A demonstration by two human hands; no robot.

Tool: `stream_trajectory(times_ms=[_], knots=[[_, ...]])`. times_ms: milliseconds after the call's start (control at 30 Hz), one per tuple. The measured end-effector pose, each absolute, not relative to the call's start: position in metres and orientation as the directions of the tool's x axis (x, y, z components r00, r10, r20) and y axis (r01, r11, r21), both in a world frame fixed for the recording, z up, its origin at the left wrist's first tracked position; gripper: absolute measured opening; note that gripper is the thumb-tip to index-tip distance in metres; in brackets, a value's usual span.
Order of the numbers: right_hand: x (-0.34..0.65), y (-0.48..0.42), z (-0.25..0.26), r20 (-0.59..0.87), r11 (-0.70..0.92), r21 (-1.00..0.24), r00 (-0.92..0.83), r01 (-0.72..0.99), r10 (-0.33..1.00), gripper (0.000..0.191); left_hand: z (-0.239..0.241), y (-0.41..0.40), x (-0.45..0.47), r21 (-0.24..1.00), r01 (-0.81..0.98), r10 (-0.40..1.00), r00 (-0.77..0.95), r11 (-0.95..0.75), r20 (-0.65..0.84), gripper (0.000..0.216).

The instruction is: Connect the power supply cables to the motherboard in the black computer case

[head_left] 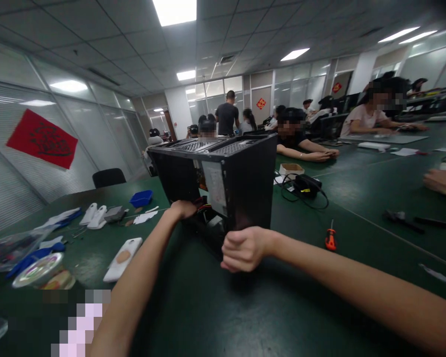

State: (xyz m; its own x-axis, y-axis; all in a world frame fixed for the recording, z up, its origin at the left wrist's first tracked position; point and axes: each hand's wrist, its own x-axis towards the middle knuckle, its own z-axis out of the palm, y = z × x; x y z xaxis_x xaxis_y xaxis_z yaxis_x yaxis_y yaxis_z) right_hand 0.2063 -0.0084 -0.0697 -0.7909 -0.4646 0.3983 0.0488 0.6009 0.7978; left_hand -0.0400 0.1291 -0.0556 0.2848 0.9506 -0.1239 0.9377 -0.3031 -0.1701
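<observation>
A black computer case [250,183] stands upright in front of me on the dark green table, its near side open. Inside it, a pale metal box [214,186] and several coloured wires show. My right hand [245,248] is closed round the lower near edge of the case, fingers curled. On the other side, my left hand [184,210] grips the case low at the opening; its fingertips are partly hidden inside by the wires.
An orange screwdriver [330,239] lies to the right, and a black adapter with cable [307,186] behind it. At left are a blue tray [141,198], a white phone-like object [123,259] and a plastic cup [46,272]. Other people sit around the table [349,203].
</observation>
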Motion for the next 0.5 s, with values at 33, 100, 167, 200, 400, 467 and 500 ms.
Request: stream_trajectory(times_ms=[33,100,167,200,400,467,500], knots=[[0.222,-0.003,-0.07,0.393,0.621,0.782,-0.816,0.055,-0.423,0.036,-0.057,0.127,-0.039,-0.18,0.934,0.948,0.288,-0.31,-0.139,0.045],[0.253,0.006,-0.072,0.392,0.695,0.712,-0.877,0.099,-0.277,0.038,-0.057,0.117,-0.036,-0.197,0.924,0.941,0.304,-0.329,-0.148,0.05],[0.278,0.011,-0.076,0.383,0.766,0.617,-0.919,0.182,-0.09,0.04,-0.058,0.104,-0.034,-0.212,0.911,0.935,0.331,-0.352,-0.132,0.053],[0.286,0.01,-0.079,0.37,0.778,0.587,-0.929,0.225,-0.01,0.04,-0.058,0.096,-0.033,-0.222,0.903,0.93,0.347,-0.366,-0.121,0.055],[0.264,-0.033,-0.091,0.567,0.558,0.568,-0.779,0.605,0.266,0.034,-0.062,0.057,-0.023,-0.202,0.911,0.933,0.357,-0.359,-0.05,0.065],[0.243,-0.045,-0.095,0.622,0.487,0.503,-0.69,0.714,0.371,0.028,-0.062,0.051,-0.023,-0.147,0.932,0.943,0.332,-0.331,-0.019,0.072],[0.233,-0.048,-0.098,0.636,0.454,0.477,-0.652,0.753,0.414,0.026,-0.062,0.049,-0.024,-0.12,0.939,0.946,0.324,-0.323,-0.011,0.076]])
